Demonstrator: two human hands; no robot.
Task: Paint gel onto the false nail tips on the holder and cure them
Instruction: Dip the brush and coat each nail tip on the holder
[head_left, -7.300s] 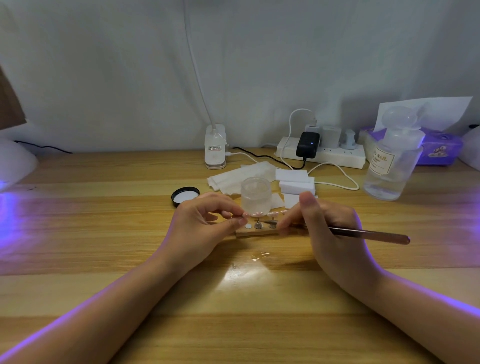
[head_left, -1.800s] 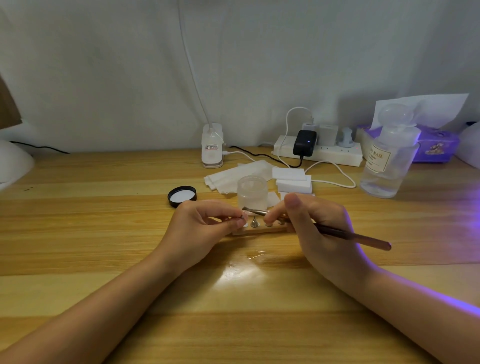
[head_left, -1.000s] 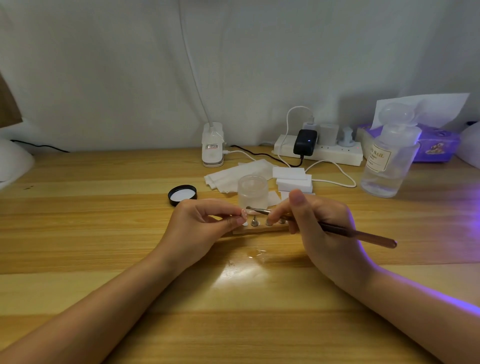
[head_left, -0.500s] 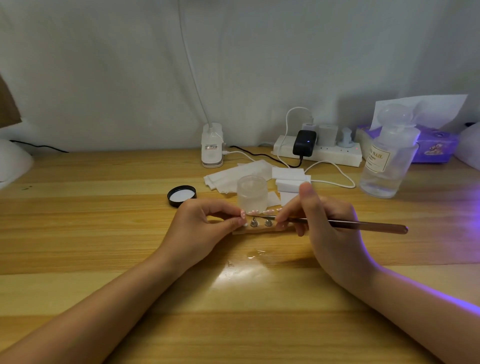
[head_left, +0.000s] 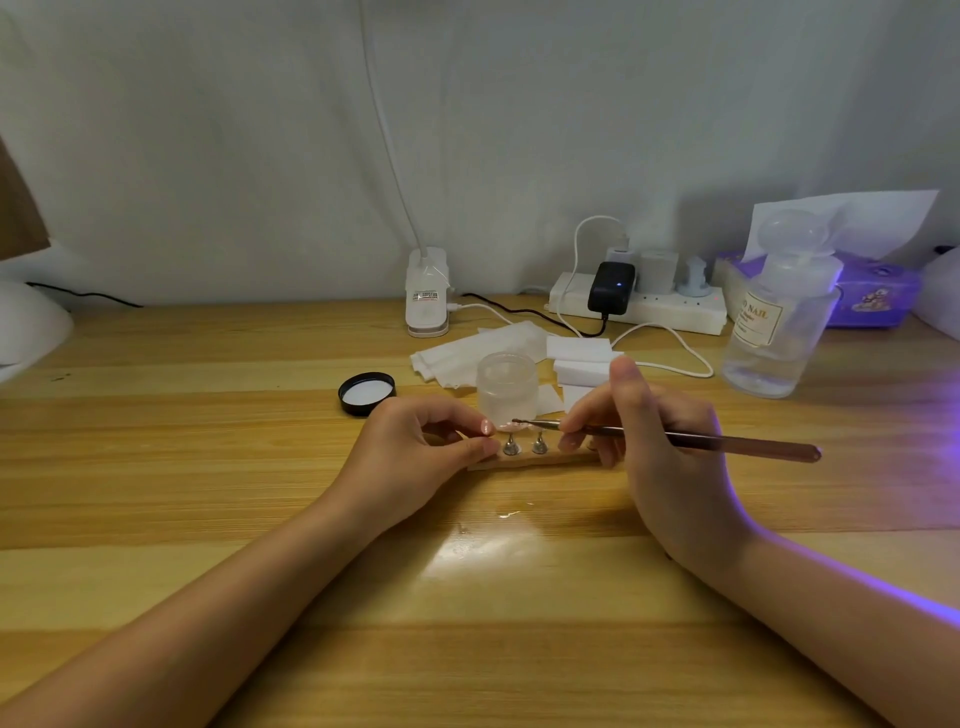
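A small wooden nail holder (head_left: 540, 459) with metal stands lies on the table in front of me. Pale false nail tips (head_left: 513, 427) sit on top of the stands. My left hand (head_left: 415, 457) pinches the holder's left end between thumb and fingers. My right hand (head_left: 660, 441) holds a thin gel brush (head_left: 727, 441) like a pen, almost level, with its bristle end resting over the leftmost visible tip. My right fingers hide the holder's right end. An open frosted gel jar (head_left: 507, 383) stands right behind the holder.
The jar's black lid (head_left: 367, 393) lies to the left. White wipes (head_left: 483, 349) and foam blocks (head_left: 577, 358) sit behind the jar. A clear pump bottle (head_left: 779, 322), power strip (head_left: 639, 306), purple tissue box (head_left: 872, 291) and lamp clamp (head_left: 427, 301) line the back. Violet light falls from the right.
The brush has swung from tilted to nearly level, and its bristle end has moved left along the row of tips. My left hand has kept its pinch on the holder.
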